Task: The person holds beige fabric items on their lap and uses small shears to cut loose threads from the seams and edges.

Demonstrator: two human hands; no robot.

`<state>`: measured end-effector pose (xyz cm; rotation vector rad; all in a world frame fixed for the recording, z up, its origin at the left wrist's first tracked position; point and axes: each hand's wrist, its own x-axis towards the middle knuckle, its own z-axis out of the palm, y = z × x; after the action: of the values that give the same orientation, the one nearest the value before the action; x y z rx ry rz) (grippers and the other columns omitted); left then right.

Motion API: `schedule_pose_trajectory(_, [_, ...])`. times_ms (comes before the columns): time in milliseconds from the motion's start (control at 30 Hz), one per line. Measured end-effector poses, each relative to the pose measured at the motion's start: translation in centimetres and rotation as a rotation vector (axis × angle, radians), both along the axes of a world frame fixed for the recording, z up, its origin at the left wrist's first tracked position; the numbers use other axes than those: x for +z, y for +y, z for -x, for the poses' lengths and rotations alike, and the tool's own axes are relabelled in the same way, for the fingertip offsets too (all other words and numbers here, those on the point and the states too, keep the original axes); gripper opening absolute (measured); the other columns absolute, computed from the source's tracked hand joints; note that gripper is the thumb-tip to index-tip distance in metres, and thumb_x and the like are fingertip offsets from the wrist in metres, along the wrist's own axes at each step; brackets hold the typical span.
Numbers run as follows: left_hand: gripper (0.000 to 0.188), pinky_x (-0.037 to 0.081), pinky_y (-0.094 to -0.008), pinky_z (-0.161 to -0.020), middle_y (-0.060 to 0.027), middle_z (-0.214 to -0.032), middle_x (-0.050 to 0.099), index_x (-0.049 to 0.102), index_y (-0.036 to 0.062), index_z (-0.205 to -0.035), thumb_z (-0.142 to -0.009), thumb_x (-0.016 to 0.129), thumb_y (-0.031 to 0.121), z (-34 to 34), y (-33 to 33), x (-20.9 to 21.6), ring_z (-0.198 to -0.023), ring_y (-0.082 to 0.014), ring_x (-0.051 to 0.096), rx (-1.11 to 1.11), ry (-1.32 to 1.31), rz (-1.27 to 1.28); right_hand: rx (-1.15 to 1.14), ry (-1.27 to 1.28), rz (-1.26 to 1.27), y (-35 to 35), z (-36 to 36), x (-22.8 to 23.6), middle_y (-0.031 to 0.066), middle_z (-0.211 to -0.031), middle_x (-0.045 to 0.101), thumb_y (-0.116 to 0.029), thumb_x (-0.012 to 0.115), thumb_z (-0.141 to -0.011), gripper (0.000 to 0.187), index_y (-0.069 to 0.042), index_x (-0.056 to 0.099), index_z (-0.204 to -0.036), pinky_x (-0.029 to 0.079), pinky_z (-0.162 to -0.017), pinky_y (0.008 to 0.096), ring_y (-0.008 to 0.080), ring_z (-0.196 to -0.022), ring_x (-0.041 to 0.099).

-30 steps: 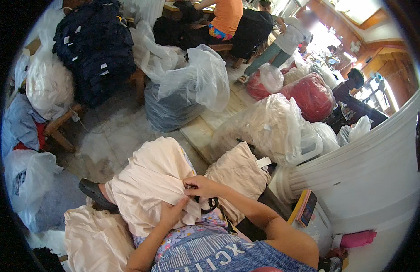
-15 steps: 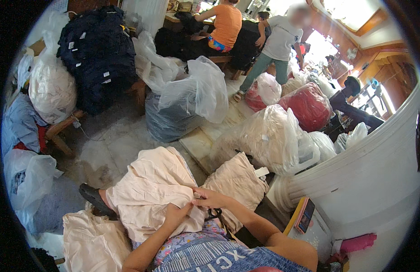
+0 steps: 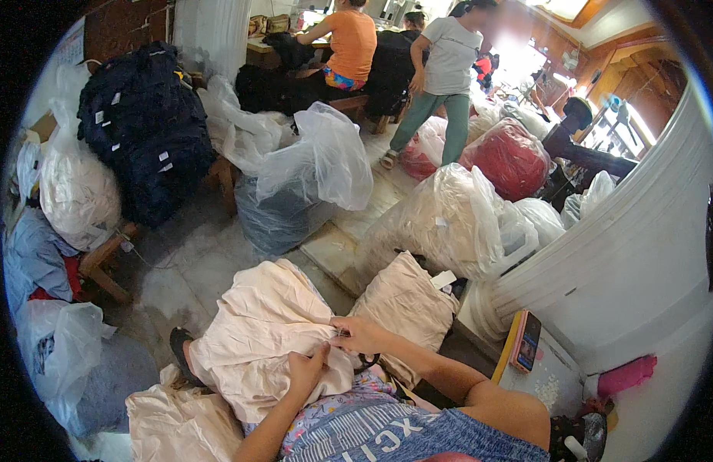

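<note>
A cream cloth garment (image 3: 256, 323) lies spread over my lap and knees. My left hand (image 3: 306, 371) is closed, pinching a fold of it near the waist. Just beyond, my right hand (image 3: 358, 336) has its fingers closed at the same fold. Something small and dark shows at the right fingertips, too small to name. A black looped thing (image 3: 368, 359) sits under my right wrist; whether it is a tool handle or a band I cannot tell. More cream cloth (image 3: 183, 423) is heaped at my left, and a folded cream bundle (image 3: 409, 312) with a white tag lies to the right.
Clear plastic bags of cream (image 3: 441, 223), grey (image 3: 275, 215) and red (image 3: 510, 158) cloth stand ahead. Dark garments (image 3: 145, 131) are piled at the left. A phone (image 3: 525, 344) rests at my right beside a white column (image 3: 602, 254). Beyond, one person (image 3: 348, 46) sits and another (image 3: 449, 77) stands.
The view has shifted slightly. Both hands stay at the same part of the cloth, with the right fingers bent more tightly. The standing person has turned and stands more upright.
</note>
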<state>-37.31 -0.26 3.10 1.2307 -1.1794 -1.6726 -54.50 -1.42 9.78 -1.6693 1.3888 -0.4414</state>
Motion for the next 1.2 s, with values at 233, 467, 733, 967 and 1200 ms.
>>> schedule_pose_trajectory(233, [0.024,0.037,-0.0244,-0.038,-0.0030,-0.051,0.054,0.062,-0.0028,-0.066,-0.080,0.063,0.017,0.7,0.5,1.7,-0.042,-0.0081,0.049,0.001,0.082,0.051,-0.041,0.246,0.306,0.1,-1.0,0.5,0.0204,-0.069,0.057,-0.018,0.055,-0.078,0.018,-0.004,0.053,-0.088,0.043,-0.057,0.0454,0.0387,-0.065,0.056])
schedule_pose_trajectory(467, [0.016,0.036,-0.0232,-0.038,-0.0008,-0.060,0.058,0.062,0.0016,-0.081,-0.079,0.063,0.017,-0.1,-0.7,0.7,-0.044,-0.0078,0.050,0.101,0.107,-0.028,-0.206,-0.051,0.182,-0.7,-2.1,-1.8,0.0024,-0.065,0.048,-0.020,0.061,-0.081,0.024,-0.007,0.050,-0.099,0.040,-0.052,0.0266,0.0103,-0.058,0.048])
schedule_pose_trajectory(733, [0.017,0.035,-0.0202,-0.040,0.0004,-0.067,0.057,0.060,0.0029,-0.090,-0.078,0.065,0.014,1.1,-0.9,-1.0,-0.048,-0.0051,0.047,0.276,0.391,0.111,-0.231,-0.429,-0.057,2.4,-1.5,-2.6,0.0035,-0.076,0.046,-0.009,0.051,-0.087,0.018,-0.004,0.039,-0.099,0.037,-0.062,0.0237,0.0089,-0.069,0.043])
schedule_pose_trajectory(967, [0.015,0.033,-0.0199,-0.038,0.0003,-0.060,0.055,0.058,0.0019,-0.083,-0.078,0.066,0.014,-0.3,-0.6,-0.2,-0.045,-0.0047,0.046,0.089,0.236,-0.080,-0.129,-0.137,0.125,2.6,-1.8,-3.2,0.0110,-0.072,0.048,-0.008,0.049,-0.086,0.014,-0.004,0.038,-0.094,0.040,-0.059,0.0317,0.0212,-0.064,0.051])
schedule_pose_trajectory(1200, [0.016,0.035,-0.0200,-0.039,-0.0003,-0.059,0.056,0.059,0.0003,-0.082,-0.077,0.066,0.014,0.0,-0.8,-0.9,-0.043,-0.0054,0.046,0.097,0.260,0.001,-0.102,0.033,0.245,1.8,-1.9,-3.1,0.0173,-0.071,0.053,-0.015,0.047,-0.087,0.015,-0.005,0.038,-0.093,0.040,-0.055,0.0427,0.0366,-0.063,0.054])
